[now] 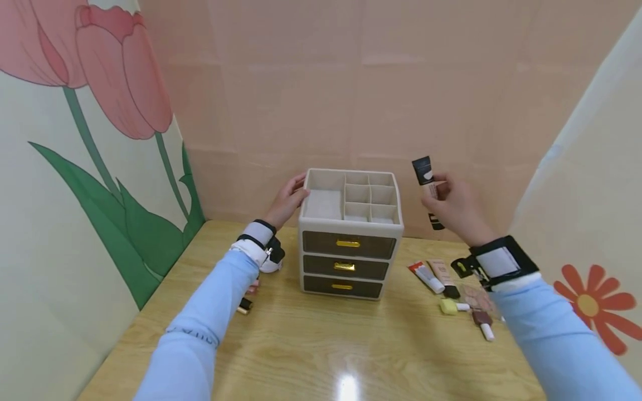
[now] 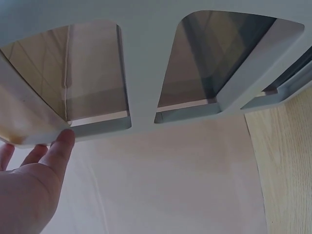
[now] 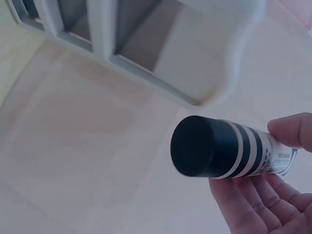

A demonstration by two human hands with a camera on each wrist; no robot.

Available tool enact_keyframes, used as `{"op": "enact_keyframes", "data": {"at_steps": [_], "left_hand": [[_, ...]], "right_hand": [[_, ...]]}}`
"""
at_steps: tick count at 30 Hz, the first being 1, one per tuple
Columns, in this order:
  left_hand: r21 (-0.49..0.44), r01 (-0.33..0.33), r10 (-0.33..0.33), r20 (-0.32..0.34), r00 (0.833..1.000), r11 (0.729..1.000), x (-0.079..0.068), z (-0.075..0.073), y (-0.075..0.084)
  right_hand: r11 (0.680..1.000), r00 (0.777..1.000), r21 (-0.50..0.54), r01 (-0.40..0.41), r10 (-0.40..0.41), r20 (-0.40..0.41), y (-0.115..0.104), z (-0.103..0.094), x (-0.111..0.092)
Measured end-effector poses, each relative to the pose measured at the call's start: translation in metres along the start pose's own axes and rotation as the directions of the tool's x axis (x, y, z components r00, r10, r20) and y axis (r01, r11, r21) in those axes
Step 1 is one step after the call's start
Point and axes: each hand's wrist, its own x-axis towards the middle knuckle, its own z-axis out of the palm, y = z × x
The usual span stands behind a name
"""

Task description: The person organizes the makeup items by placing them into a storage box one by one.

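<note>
A white drawer organizer (image 1: 351, 224) with an open, divided top and three dark drawers with gold handles stands on the table. My left hand (image 1: 287, 201) touches its upper left side near the top rim. Seen in the left wrist view, the fingertips (image 2: 64, 138) lie at the edge of the organizer's side frame (image 2: 141, 73). To the right of the organizer, my right hand (image 1: 460, 207) pinches a black-and-pale cosmetic tube (image 1: 424, 171) between thumb and fingers, in the air. Its black cap (image 3: 192, 146) and striped body face the right wrist camera.
On the table at right lie a red-and-white tube (image 1: 426, 277), a beige tube with a black cap (image 1: 442, 275), a yellow bottle (image 1: 449, 306) and a dark nail polish bottle (image 1: 482, 318). Small cosmetics, including a black-and-gold one (image 1: 244, 306), lie partly hidden by the left forearm.
</note>
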Motion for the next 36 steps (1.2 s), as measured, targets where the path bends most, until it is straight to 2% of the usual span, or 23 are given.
{"op": "enact_keyframes", "data": {"at_steps": [9, 19, 28, 36], "left_hand": [[0.011, -0.009, 0.009, 0.002, 1.0, 1.0, 0.0, 0.002, -0.005], [0.024, -0.042, 0.042, 0.015, 0.999, 0.999, 0.005, 0.006, -0.009], [0.037, -0.023, 0.022, 0.024, 0.999, 0.999, 0.006, 0.011, -0.01], [-0.005, -0.026, 0.026, 0.023, 0.999, 1.0, 0.003, 0.011, -0.01]], "right_hand": [[0.999, 0.999, -0.001, 0.042, -0.042, -0.018, -0.03, -0.018, 0.025], [0.999, 1.0, 0.034, -0.031, 0.031, -0.003, -0.048, -0.025, 0.051], [0.996, 0.997, 0.055, -0.065, 0.064, 0.031, -0.061, -0.017, 0.075], [0.981, 0.991, 0.154, -0.115, 0.102, 0.088, -0.077, 0.0, 0.091]]}}
